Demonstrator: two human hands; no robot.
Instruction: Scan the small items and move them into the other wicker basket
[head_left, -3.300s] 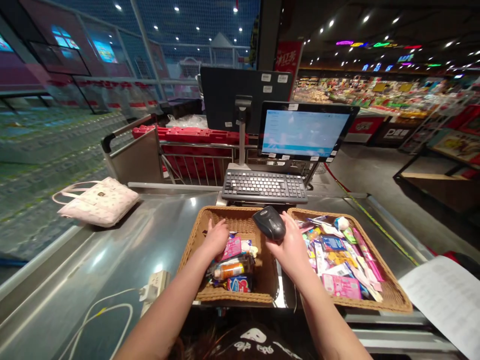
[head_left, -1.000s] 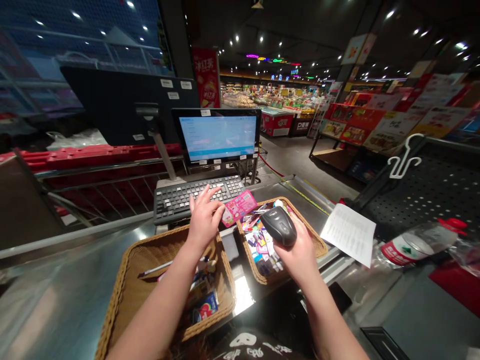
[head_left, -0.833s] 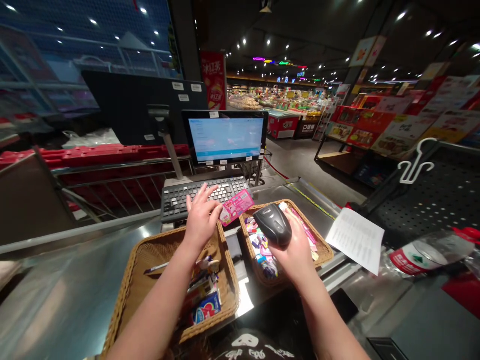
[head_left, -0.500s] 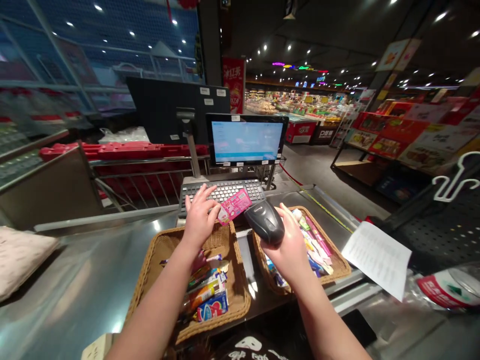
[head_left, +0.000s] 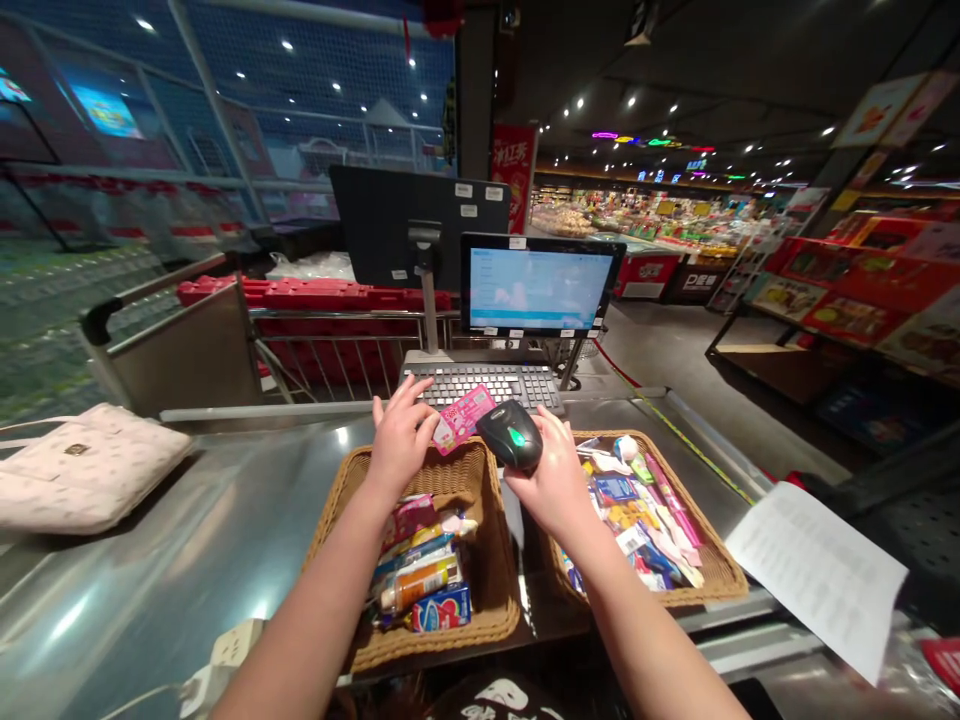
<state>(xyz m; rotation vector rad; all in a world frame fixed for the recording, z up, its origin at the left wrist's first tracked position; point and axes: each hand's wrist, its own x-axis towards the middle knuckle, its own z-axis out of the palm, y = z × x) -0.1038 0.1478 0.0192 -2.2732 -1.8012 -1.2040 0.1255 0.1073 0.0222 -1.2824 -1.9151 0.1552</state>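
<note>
Scanner point(head_left: 508, 434) clenched in right grip point(head_left: 551, 478), nose pointing left at pink packet point(head_left: 463, 420) pinched in left grip point(head_left: 401, 442).

A stainless-steel checkout surface point(head_left: 187, 560) runs beneath a dark ceiling point(head_left: 720, 80) dotted with small spotlights, beside a pillar point(head_left: 477, 100) bearing a red banner point(head_left: 514, 170). A netted glass wall point(head_left: 187, 110) rises left; right, a grey floor point(head_left: 675, 370) passes red-postered shelves point(head_left: 847, 290) toward brightly stocked stalls point(head_left: 645, 215).

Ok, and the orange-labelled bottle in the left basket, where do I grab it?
Grip the bottle around its middle, coming from above: it lies tilted on its side with its upper surface uncovered, and the round body suits a wrap-around hold.
</note>
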